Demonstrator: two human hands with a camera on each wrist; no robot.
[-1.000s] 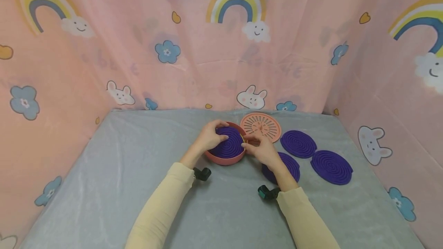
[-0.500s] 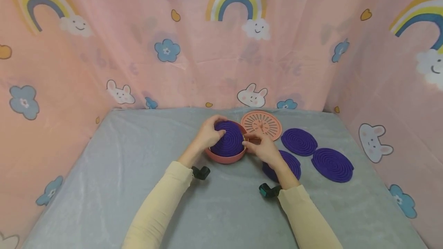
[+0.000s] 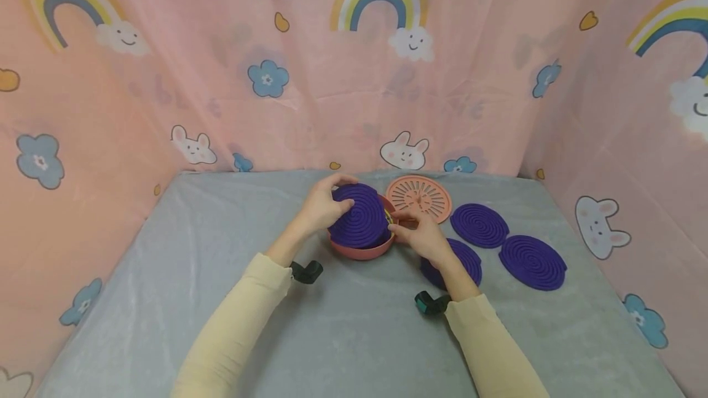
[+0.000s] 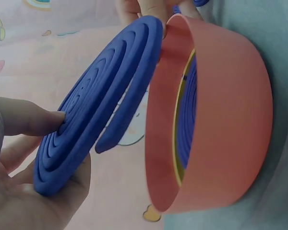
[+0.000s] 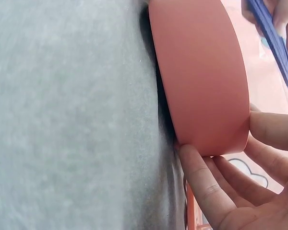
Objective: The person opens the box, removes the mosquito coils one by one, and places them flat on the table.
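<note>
My left hand [image 3: 323, 204] pinches a purple mosquito coil [image 3: 356, 217] between thumb and fingers. In the left wrist view the coil [image 4: 96, 100] is tilted and apart from the round pink mosquito coil box [image 4: 230, 115]. Inside that box, a yellow ring [image 4: 175, 139] and another coil [image 4: 188, 115] show past the rim. My right hand [image 3: 423, 238] holds the right side of the box. As the right wrist view shows, its thumb touches the rim and its fingers [image 5: 206, 184] lie against the outer wall of the box [image 5: 201, 76].
The slotted pink lid [image 3: 418, 199] lies behind the right hand. Two mosquito coils lie flat to the right, one farther back [image 3: 479, 225] and one nearer [image 3: 533, 261]. A third coil [image 3: 456, 263] is partly under the right wrist. A patterned curtain [image 3: 310, 121] encloses the grey-covered table [image 3: 354, 336].
My left hand has lifted the mosquito coil up and to the left, out of the box, uncovering part of the yellow ring. My right hand has stayed at the box's side.
</note>
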